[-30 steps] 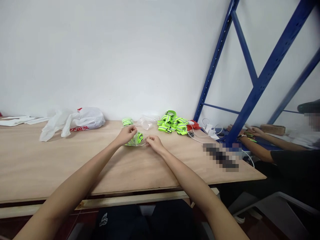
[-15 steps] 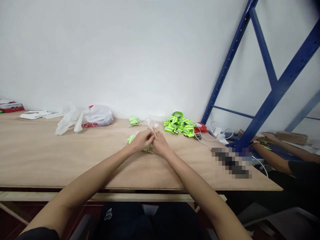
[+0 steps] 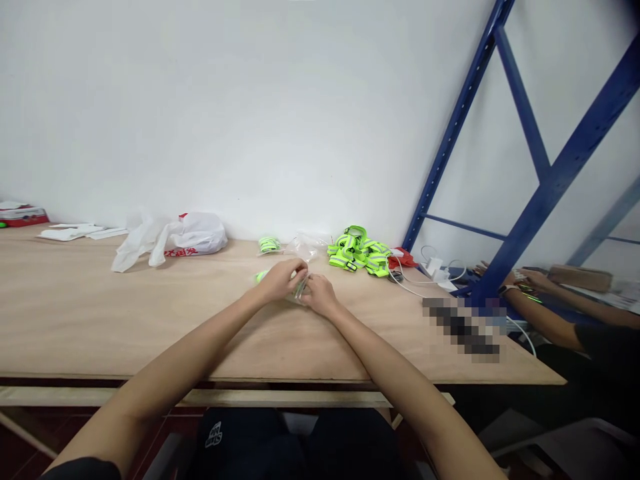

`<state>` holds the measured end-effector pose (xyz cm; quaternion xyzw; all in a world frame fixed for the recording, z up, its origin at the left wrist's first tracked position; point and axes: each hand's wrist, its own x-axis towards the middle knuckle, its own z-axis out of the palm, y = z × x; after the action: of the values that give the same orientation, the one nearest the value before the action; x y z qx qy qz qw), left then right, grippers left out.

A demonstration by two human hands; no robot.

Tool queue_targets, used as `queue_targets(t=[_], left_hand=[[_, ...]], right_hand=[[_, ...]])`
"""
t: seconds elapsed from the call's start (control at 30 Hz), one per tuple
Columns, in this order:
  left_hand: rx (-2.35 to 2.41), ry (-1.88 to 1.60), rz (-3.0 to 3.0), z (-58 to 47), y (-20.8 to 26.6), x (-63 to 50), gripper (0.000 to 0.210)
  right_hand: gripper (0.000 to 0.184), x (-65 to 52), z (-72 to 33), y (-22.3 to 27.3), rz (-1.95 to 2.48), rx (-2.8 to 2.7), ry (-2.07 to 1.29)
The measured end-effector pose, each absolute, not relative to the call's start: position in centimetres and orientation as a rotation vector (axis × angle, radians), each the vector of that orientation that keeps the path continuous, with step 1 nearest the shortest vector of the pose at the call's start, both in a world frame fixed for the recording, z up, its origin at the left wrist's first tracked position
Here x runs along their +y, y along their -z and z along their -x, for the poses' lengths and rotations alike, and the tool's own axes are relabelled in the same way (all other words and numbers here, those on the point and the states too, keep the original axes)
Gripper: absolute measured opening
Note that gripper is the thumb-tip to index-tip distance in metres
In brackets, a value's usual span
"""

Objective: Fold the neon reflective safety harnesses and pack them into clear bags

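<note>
Over the middle of the wooden table, my left hand [image 3: 283, 280] and my right hand [image 3: 321, 295] are close together. Both pinch a small clear plastic bag [image 3: 301, 288], which shows between the fingers; its contents are mostly hidden. Just left of my left hand, a bit of neon green reflective strap [image 3: 261, 275] peeks out, the rest covered by the hand. Beyond the hands lie a bagged green strap bundle [image 3: 269, 245] and a heap of clear plastic bags [image 3: 305, 247]. To their right is a pile of neon green reflective straps [image 3: 355, 250] with buckles.
A white plastic bag [image 3: 200, 233] sits at the back left, near white papers [image 3: 75, 231]. Right of the straps are a red item [image 3: 404, 257], white cables and a blurred-out dark object [image 3: 463, 327]. Past the blue metal frame [image 3: 530, 220], another person's arms [image 3: 545, 313] are at work.
My fingers have drawn slightly apart and turned, so the clear bag now shows between them. The green strap seen below my hands is now mostly covered.
</note>
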<state>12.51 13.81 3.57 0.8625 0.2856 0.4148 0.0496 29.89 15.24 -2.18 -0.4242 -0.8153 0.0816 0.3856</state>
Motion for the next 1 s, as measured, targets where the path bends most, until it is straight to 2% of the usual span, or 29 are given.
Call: queue_targets(t=[0.07, 0.17, 0.27, 0.33, 0.47, 0.53, 0.73, 1.0], left_hand=[[0.915, -1.416, -2.586, -11.6, -4.3, 14.2, 0.022], [1.051, -1.586, -2.450, -10.1, -4.9, 15.1, 0.037], [1.186, -1.556, -2.172, -8.8, -4.7, 16.1, 0.061], [1.152, -1.408, -1.948, -8.2, -4.3, 16.6, 0.068], [0.935, -0.989, -1.727, -6.9, -4.0, 16.9, 0.068], [0.923, -0.939, -1.723, -6.4, -3.9, 16.9, 0.067], [1.072, -1.101, -1.722, -5.6, -3.6, 18.0, 0.067], [1.470, -1.363, -1.482, -1.4, -3.4, 19.4, 0.044]], right_hand=[[0.025, 15.9, -30.4, 2.2, 1.060, -1.935, -0.373], [0.041, 16.7, -31.3, 2.1, 0.995, -1.745, -0.651], [0.052, 16.9, -31.9, 2.0, 0.927, -1.586, -0.909], [0.054, 16.8, -32.1, 2.0, 0.887, -1.494, -1.051], [0.049, 16.5, -32.2, 1.9, 0.845, -1.343, -1.222], [0.044, 16.6, -32.4, 1.9, 0.845, -1.284, -1.261], [0.034, 17.1, -32.8, 1.8, 0.875, -1.125, -1.245], [0.030, 17.7, -35.3, 1.2, 0.920, -0.950, -1.174]])
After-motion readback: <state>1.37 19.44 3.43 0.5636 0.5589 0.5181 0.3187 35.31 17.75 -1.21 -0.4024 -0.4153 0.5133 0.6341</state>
